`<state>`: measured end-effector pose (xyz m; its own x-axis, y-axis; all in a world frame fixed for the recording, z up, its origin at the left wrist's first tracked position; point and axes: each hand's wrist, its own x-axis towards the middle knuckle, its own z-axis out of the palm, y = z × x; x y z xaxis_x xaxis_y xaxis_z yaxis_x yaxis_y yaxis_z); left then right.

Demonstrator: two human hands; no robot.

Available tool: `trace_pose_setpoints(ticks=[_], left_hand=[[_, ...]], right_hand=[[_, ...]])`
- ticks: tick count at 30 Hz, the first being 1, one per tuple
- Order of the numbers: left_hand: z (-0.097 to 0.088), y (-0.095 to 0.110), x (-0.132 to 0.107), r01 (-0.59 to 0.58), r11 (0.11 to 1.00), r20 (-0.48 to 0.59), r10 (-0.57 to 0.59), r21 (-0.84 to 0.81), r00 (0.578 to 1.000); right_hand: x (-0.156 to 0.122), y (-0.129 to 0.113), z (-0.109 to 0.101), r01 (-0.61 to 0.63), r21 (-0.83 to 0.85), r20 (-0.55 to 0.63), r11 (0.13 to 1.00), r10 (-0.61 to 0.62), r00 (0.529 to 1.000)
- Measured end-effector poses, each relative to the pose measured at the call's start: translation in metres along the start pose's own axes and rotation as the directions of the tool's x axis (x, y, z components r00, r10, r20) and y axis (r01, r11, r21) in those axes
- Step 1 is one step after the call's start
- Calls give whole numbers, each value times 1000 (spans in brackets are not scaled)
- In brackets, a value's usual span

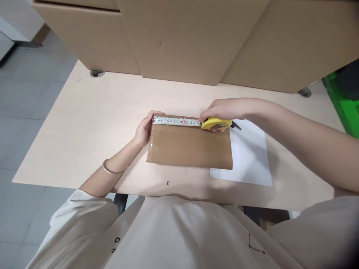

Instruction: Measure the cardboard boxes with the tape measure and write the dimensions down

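Beige shirt point(179, 231) nearest; left hand point(144, 129) pins tape end point(155, 120) on brown parcel point(190, 147), right hand point(221, 109) grips yellow case point(216, 123).

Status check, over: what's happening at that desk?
Left hand pins tape end on brown parcel. Right hand grips yellow tape measure. White sheet beneath, nothing blocking.

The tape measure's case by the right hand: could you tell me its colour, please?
The tape measure case is yellow, clearest in the head view.
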<state>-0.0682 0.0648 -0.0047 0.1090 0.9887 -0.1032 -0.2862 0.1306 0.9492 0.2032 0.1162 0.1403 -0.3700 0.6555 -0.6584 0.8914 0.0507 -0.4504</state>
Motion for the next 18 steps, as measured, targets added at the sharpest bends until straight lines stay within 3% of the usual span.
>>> trace_pose_setpoints(ticks=[3,6,11,15,18], left_hand=[[-5,-3,-1,-46,996,32,44,80,999],[-9,-3,-1,-87,971,35,82,223,996],[-13,0,0,-85,942,37,77,325,996],[-14,3,0,-99,932,42,89,350,995],[-14,3,1,-121,924,61,107,363,992]], right_hand=[[5,9,0,-110,234,148,966,76,986],[9,14,1,-123,309,150,943,79,986],[8,17,0,-92,246,139,965,59,989],[-13,24,-4,-63,163,144,985,40,989],[-30,44,-7,-99,162,90,982,85,992]])
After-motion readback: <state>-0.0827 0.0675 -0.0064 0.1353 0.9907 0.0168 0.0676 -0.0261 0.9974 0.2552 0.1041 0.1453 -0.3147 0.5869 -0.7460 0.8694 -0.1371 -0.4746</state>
